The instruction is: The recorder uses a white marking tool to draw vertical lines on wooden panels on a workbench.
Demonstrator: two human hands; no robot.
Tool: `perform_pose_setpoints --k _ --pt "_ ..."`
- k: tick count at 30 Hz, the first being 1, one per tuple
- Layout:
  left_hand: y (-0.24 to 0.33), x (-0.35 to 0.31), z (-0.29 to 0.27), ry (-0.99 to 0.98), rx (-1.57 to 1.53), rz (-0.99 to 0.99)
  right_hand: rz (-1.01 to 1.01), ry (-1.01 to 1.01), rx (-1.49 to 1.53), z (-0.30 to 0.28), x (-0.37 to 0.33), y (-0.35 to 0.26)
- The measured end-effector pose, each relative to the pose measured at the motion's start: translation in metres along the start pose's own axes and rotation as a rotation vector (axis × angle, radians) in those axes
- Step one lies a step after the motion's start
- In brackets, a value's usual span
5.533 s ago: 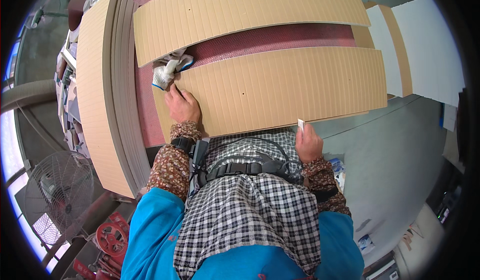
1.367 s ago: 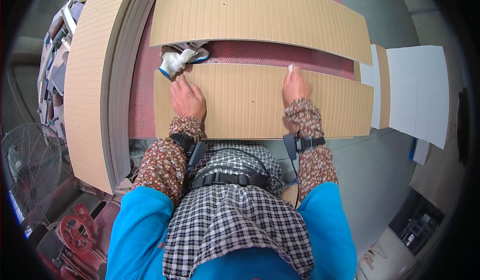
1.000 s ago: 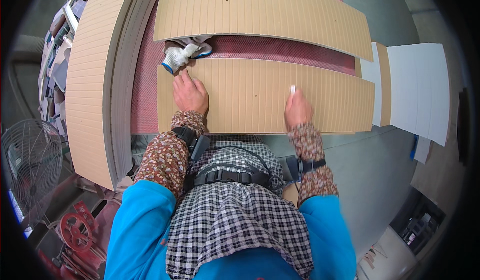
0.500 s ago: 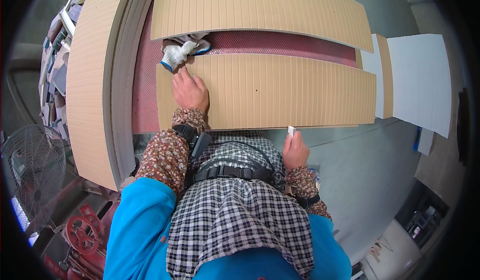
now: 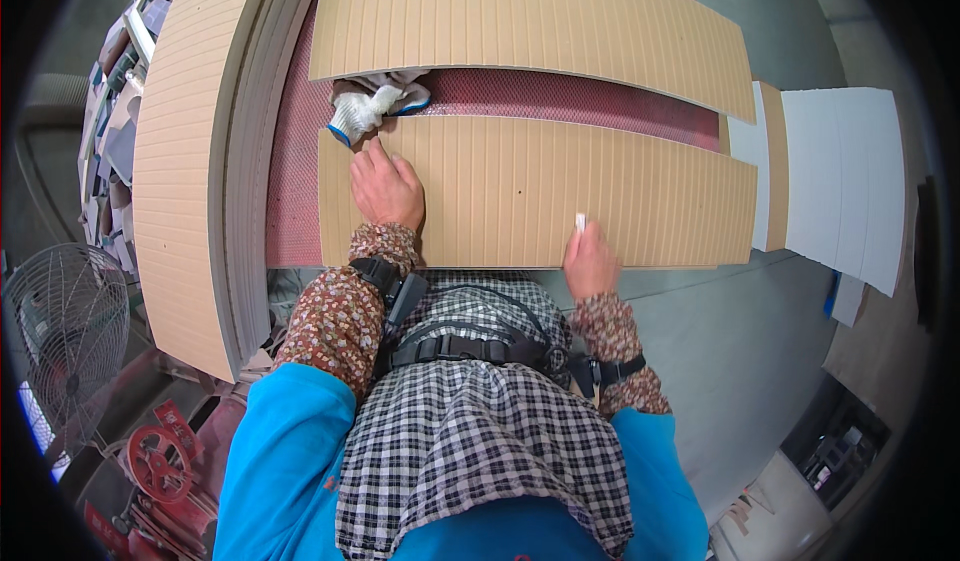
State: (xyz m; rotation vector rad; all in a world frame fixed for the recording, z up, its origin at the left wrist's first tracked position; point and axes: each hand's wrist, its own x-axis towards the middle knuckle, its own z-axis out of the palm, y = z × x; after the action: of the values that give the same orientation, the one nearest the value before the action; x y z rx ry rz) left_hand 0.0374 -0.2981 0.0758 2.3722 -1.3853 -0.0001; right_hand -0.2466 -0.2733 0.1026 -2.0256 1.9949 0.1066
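Note:
A long tan grooved board [image 5: 480,181] lies crosswise in front of me. My left hand [image 5: 386,186] rests on its left part, fingers bent forward and thumb apart, holding nothing that I can see. Just beyond those fingertips is a crumpled white knit work glove [image 5: 358,113] with blue edging, partly beneath a second tan board [image 5: 530,16]. My right hand [image 5: 594,261], slightly blurred, is closed on a small white block [image 5: 580,222]. It is at the near edge of the board, right of its middle, with the block over the surface; whether they touch I cannot tell.
A tall stack of tan boards [image 5: 185,161] stands at the left. Red mesh-like sheeting [image 5: 290,181] shows under the boards. White panels [image 5: 840,181] are at the right. A caged fan [image 5: 70,311] and a red handwheel [image 5: 160,464] are lower left.
My right hand has moved forward with the small white block, from beside the board's near edge to over it. My left hand keeps its place on the board; the view has shifted slightly.

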Motion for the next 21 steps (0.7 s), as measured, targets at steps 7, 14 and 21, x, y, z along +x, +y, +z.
perform_pose_setpoints --k 7,14,21 --pt "0.001 -0.001 -0.003 -0.011 -0.023 -0.012 -0.048 0.116 -0.012 -0.021 0.117 -0.03" --pt "-0.003 -0.002 0.003 -0.001 -0.017 0.014 -0.033 0.149 0.021 -0.019 0.141 -0.03" --pt "-0.004 -0.002 0.003 0.014 -0.021 0.013 -0.025 0.033 0.0 0.003 0.005 0.003"
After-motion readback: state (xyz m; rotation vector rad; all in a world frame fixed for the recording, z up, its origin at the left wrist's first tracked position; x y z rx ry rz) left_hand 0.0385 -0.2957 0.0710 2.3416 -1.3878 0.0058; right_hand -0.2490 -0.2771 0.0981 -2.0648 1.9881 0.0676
